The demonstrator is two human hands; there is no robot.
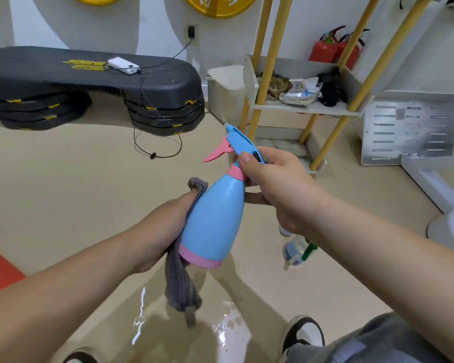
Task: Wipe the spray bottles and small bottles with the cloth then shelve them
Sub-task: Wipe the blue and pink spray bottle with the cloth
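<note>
Blue spray bottle in right grip

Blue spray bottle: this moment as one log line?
right hand grips blue spray bottle neck | left hand holds grey cloth against it

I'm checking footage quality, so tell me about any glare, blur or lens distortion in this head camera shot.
Head view: bright glare streaks on the wet floor; wide-angle distortion slants and bows the yellow shelf poles; the hanging end of the grey cloth looks slightly blurred; the blue spray bottle is sharp.
</note>
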